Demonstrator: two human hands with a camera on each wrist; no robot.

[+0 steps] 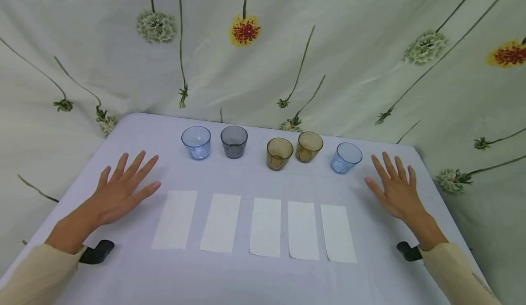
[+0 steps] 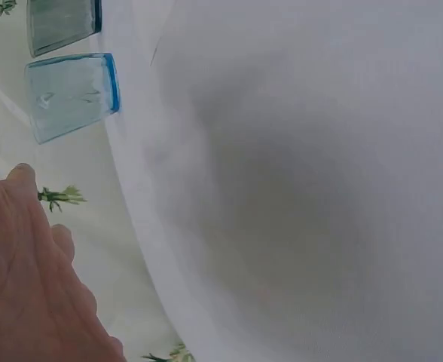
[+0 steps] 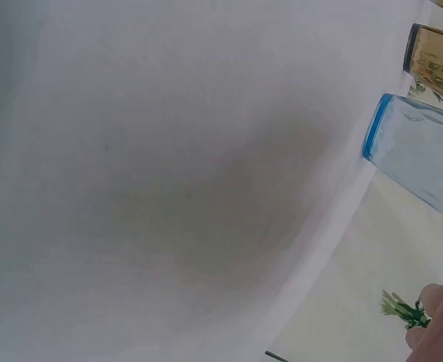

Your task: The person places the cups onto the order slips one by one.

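White rectangles (image 1: 265,227), five in a row, lie on the table (image 1: 230,277) between left hand (image 1: 118,196) and right hand (image 1: 397,194), both well apart, fingers straight and spread. Behind them, left to right: blue glass (image 1: 196,144), grey glass (image 1: 234,143), two amber glasses (image 1: 280,154), second blue glass (image 1: 346,159) near the right hand; then floral cloth (image 1: 349,58).

Head view down from above, wrist views nearer, table (image 1: 246,280) shared
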